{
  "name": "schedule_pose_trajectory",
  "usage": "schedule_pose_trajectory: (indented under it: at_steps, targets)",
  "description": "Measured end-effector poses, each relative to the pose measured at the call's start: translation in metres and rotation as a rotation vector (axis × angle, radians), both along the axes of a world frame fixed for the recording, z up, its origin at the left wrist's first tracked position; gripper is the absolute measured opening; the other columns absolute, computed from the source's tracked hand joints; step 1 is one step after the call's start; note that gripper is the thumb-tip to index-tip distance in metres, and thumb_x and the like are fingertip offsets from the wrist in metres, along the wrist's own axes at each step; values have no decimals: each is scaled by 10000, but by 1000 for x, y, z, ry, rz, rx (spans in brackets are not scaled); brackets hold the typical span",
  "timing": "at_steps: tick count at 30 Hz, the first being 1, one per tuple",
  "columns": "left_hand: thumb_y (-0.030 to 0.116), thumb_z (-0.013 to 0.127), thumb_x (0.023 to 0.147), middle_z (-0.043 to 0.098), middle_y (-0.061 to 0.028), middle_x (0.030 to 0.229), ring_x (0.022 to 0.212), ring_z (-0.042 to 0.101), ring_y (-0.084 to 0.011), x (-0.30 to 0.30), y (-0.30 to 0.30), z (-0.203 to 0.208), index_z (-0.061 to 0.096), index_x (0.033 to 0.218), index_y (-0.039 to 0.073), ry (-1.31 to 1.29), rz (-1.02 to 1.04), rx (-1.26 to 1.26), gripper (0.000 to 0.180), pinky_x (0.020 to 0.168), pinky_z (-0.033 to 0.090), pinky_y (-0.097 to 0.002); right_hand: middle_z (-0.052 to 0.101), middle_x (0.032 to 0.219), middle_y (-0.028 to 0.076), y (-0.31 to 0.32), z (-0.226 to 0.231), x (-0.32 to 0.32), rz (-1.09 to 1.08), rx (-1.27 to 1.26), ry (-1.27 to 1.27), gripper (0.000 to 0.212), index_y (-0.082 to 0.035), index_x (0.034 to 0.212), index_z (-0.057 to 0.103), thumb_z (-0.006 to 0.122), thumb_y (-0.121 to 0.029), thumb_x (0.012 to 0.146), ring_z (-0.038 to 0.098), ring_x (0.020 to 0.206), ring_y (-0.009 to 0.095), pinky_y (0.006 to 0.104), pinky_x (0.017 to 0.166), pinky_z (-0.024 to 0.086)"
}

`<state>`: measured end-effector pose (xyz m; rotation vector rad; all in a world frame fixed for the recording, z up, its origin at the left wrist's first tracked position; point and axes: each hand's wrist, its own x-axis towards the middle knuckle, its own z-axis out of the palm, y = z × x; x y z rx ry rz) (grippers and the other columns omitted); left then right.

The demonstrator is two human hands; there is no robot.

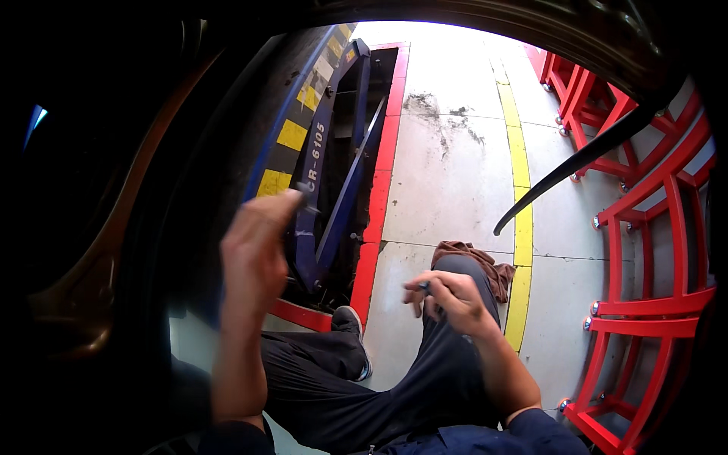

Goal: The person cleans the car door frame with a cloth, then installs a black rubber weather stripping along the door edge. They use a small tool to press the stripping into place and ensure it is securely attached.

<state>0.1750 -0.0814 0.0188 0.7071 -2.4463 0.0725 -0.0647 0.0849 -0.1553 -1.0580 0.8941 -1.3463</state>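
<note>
My left hand (256, 246) is raised in front of the blue lift arm (311, 174), fingers closed. A small dark piece (305, 194) shows at its fingertips, too blurred by motion to name. Lower and to the right, my right hand (453, 298) hovers over my right knee with its fingers curled in a pinch. Between them shows a small dark bit (425, 287), whose kind I cannot make out. A brown cloth (497, 274) lies around my right knee, just beyond the hand.
Yellow-black striped lift platform (291, 135) stands left, beside a floor pit edged with a red border (384, 144). Red wheeled frames (644, 309) line the right. A black curved strip (565, 164) hangs in from the upper right. Dark vehicle bodywork (125, 250) surrounds me at left and above.
</note>
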Motion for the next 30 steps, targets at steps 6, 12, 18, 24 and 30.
schedule_pose_trajectory:
  at_steps: [6, 12, 18, 24, 30]
  targets:
    - [46, 576, 1040, 703, -145, 1149, 1037, 713, -267, 40, -3, 18, 647, 1351, 15, -142, 750, -152, 320, 889, 608, -346, 664, 926, 128, -34, 28, 41, 110, -65, -283, 553, 76, 1248, 640, 363, -391, 1147, 626, 692, 143, 218, 528, 430]
    - [295, 615, 1057, 690, -140, 1100, 996, 686, -271, 48, 0, 13, 686, 1250, -26, -465, 966, -42, 381, 888, 584, -374, 615, 856, 101, -40, 17, 54, 162, -52, -413, 636, 67, 1197, 648, 352, -492, 1130, 568, 632, 134, 230, 506, 375]
    - [309, 660, 1036, 654, -148, 949, 849, 693, -276, 55, -32, 8, 712, 1014, -16, -269, 900, 114, 329, 734, 573, -376, 561, 748, 77, -41, 4, 55, 115, 9, -429, 707, 58, 997, 657, 360, -574, 1101, 520, 559, 144, 260, 482, 303]
    - [168, 590, 1046, 624, -200, 1085, 989, 678, -353, 61, -61, -15, 581, 1048, 17, -163, 871, 140, 151, 861, 572, -437, 557, 667, 48, -43, -9, 59, 141, 0, -399, 755, 14, 767, 629, 362, -623, 1072, 523, 549, 121, 248, 501, 340]
    - [263, 485, 1076, 585, -237, 1385, 1358, 527, -388, 72, -62, -36, 458, 1417, -8, -325, 973, -60, 436, 1142, 445, -456, 531, 653, 78, -43, -18, 58, 135, 40, -414, 760, -5, 709, 583, 322, -615, 1082, 485, 522, 149, 278, 479, 301]
